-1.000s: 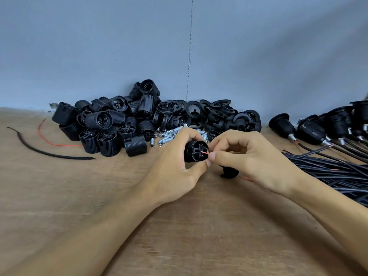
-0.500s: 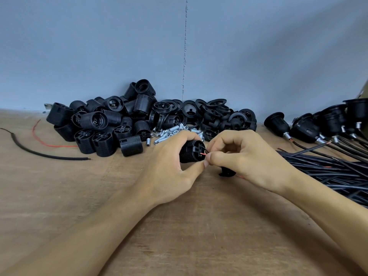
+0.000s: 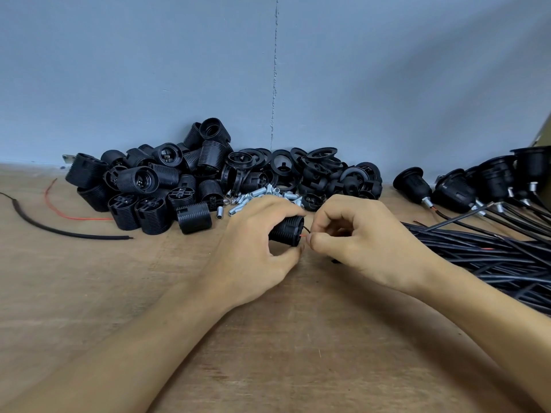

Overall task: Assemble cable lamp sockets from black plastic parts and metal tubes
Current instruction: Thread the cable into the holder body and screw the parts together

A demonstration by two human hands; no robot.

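Left hand (image 3: 256, 248): fingers and thumb curled round one black threaded socket body (image 3: 285, 231), gripping it on its side just above the bench (image 3: 268, 353), mid-way between the front and back edges. The end facing the other hand is turned away from the camera.

Right hand (image 3: 360, 242): thumb and forefinger pinched on a thin red wire (image 3: 304, 234), the other fingers curled. The wire's short exposed length runs to the socket body's end face. Whether it is seated inside cannot be told.

Metal tubes (image 3: 262, 193): small bright heap just behind the left hand.

Loose socket bodies (image 3: 140, 181): large pile along the back edge, left of centre.

Black rings (image 3: 316, 162): pile along the back edge, centre, touching the socket bodies.

Finished sockets (image 3: 453, 190): row toward the back right corner, each with a tube and cable fitted.

Cable bundle (image 3: 492, 257): black, along the right edge, just beside the right forearm.

Offcuts: black cable (image 3: 59, 231) and red strand (image 3: 59, 214), near the left edge.

Step, as judged: feeding the red conductor into the socket body's terminal.

Hazards, as judged: the wire is thin and held close to its tip, so it may buckle or miss the opening. The round ribbed body may turn in the grip and spoil the alignment. The right forearm may drag the bundle.
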